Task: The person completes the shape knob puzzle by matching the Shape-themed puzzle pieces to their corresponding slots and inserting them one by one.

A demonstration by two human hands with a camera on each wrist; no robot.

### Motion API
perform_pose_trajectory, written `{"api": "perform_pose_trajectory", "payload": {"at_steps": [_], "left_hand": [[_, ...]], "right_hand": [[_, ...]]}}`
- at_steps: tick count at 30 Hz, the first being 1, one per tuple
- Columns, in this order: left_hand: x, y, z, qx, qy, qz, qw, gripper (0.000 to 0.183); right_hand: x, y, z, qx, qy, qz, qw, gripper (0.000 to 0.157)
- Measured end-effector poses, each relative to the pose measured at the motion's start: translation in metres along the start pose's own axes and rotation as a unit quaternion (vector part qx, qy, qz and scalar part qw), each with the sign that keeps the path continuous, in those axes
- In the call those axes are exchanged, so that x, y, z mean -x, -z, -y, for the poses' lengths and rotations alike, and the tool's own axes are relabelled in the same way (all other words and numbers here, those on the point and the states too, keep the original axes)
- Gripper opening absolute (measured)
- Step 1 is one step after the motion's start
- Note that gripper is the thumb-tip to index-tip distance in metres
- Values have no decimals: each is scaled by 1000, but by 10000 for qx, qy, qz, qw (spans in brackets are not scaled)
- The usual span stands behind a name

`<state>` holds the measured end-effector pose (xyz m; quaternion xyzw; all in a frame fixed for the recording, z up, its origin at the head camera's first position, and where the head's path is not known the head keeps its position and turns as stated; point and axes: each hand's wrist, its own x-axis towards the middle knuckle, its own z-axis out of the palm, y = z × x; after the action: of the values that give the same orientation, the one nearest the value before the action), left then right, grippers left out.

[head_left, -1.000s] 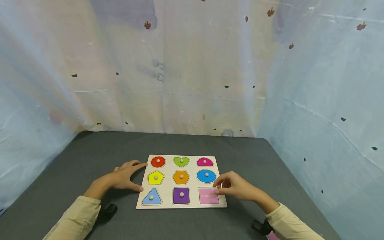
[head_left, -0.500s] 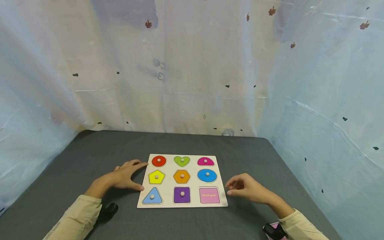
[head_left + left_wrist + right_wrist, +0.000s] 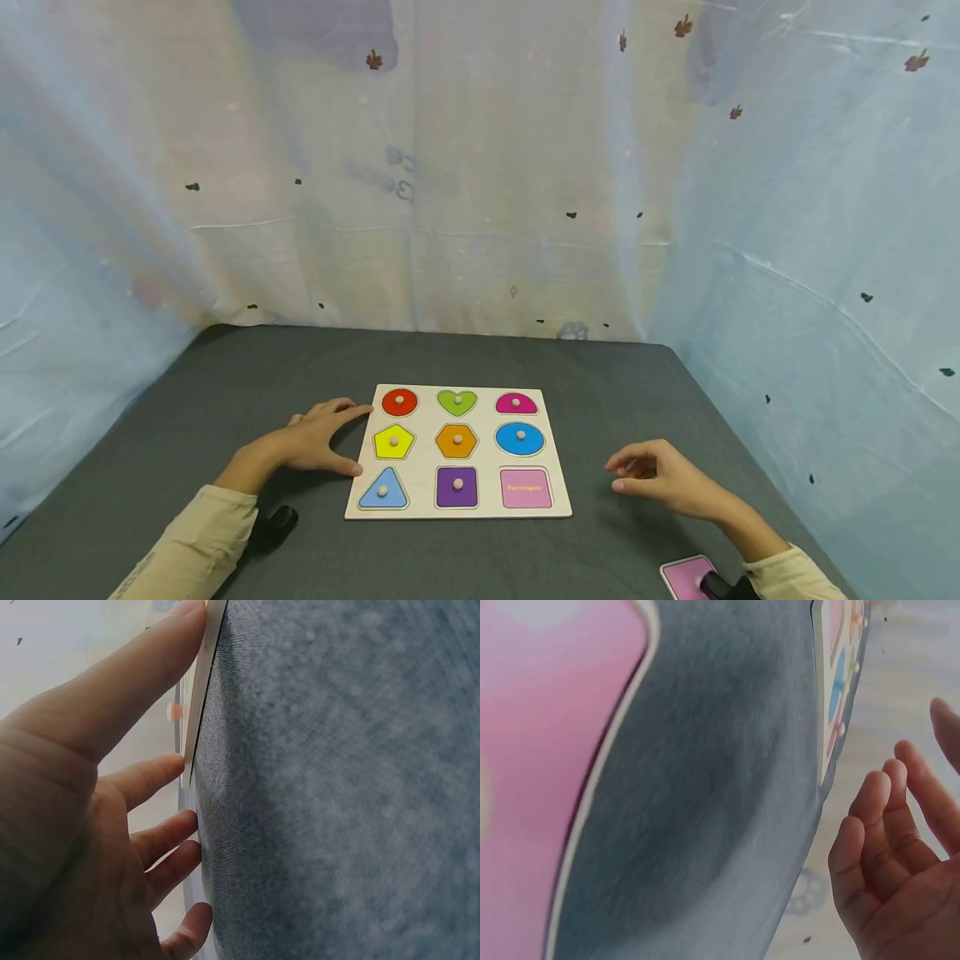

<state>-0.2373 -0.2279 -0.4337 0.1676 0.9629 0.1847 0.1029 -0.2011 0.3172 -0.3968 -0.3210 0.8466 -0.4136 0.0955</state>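
A pale wooden shape puzzle board (image 3: pixel 486 467) lies flat on the dark grey table. Knobbed pieces fill most of its recesses, among them a purple square (image 3: pixel 465 497) and a blue oval (image 3: pixel 510 445). At the near right corner the pink rectangular recess (image 3: pixel 525 498) shows its printed word. My left hand (image 3: pixel 309 442) rests at the board's left edge, thumb and index fingertip touching it, as the left wrist view also shows. My right hand (image 3: pixel 667 480) hovers right of the board, fingers loosely bent and holding nothing. Below it lies a pink knobbed puzzle piece (image 3: pixel 684 575), partly covered by the black wrist strap.
The table (image 3: pixel 600 375) has a rounded far right corner. A pale patterned curtain (image 3: pixel 480 167) hangs behind it and along both sides. A black wrist camera mount (image 3: pixel 276 527) sits below my left wrist.
My right hand has moved from the pink recess off to the right, toward the pink piece, which is now more in view. My left hand has stayed at the board's edge.
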Motion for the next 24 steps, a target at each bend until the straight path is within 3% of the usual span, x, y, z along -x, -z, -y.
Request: {"api": "perform_pose_trajectory", "payload": {"at_steps": [7, 13, 18, 24], "left_hand": [[0, 0, 0, -1, -17, -16, 10000, 102], [-1, -1, 0, 21, -23, 2, 10000, 102], [-1, -1, 1, 16, -15, -8, 10000, 102], [-1, -3, 2, 16, -4, -7, 10000, 102]], "right_hand": [[20, 11, -12, -261, -67, 238, 9994, 28], [40, 16, -25, -814, -100, 672, 9944, 30], [53, 20, -32, -1448, -173, 962, 9846, 32], [69, 28, -37, -2142, -261, 1419, 9661, 32]]}}
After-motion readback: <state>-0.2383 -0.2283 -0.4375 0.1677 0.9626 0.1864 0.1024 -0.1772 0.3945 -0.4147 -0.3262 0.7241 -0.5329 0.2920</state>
